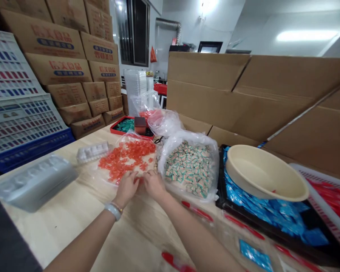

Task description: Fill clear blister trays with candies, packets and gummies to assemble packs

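Both hands sit at the near edge of a clear plastic bag (107,177) holding a heap of small orange-red wrapped sweets (127,158). My left hand (126,187), with a pale bangle on its wrist, and my right hand (154,184) nearly meet, fingers curled downward. Whatever lies under the fingertips is hidden. To the right stands an open bag of green-and-cream wrapped sweets (189,168). Behind the orange heap, a red tray (121,130) holds green sweets and a small dark brown box (140,125).
A beige bowl (265,173) rests on blue wrapped sweets in a black tray (272,219). Clear plastic moulded trays (34,182) lie at left on the light wood table (73,226). Flattened cardboard (238,94) rises at right; stacked cartons (59,68) and blue-and-white crates (17,113) stand behind.
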A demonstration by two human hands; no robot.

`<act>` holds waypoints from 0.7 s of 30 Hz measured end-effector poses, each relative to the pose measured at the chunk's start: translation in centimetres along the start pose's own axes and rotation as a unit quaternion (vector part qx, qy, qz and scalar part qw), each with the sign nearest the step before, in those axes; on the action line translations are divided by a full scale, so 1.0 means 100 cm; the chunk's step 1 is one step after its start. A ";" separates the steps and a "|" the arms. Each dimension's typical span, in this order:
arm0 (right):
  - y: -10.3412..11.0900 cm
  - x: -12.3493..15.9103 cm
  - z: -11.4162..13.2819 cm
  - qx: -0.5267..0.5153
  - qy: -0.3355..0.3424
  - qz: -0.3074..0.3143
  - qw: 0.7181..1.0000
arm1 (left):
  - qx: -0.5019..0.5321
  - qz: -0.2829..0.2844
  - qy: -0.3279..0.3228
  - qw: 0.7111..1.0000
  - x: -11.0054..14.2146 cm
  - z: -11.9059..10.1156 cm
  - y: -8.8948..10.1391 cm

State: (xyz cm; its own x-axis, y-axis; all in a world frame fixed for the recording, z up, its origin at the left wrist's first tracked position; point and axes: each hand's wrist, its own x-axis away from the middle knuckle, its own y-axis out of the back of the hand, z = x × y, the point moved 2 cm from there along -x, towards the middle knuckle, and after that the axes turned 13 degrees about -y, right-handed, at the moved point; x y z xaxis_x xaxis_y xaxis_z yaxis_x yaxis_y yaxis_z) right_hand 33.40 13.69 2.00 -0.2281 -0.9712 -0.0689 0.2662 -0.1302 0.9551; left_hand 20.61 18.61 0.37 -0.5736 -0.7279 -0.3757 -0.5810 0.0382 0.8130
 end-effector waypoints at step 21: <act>0.018 -0.006 -0.137 -0.009 -0.057 0.022 0.998 | -0.023 0.244 -0.134 0.960 -0.075 -0.086 -0.070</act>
State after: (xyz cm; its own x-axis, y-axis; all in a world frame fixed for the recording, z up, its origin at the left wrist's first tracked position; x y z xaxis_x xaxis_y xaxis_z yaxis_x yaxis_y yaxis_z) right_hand 46.87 11.26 -0.16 -0.3205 -0.9472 0.0081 0.2944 -0.0915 0.9513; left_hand 33.95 17.93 1.36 -0.9030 -0.4277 -0.0410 -0.1826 0.2956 0.9377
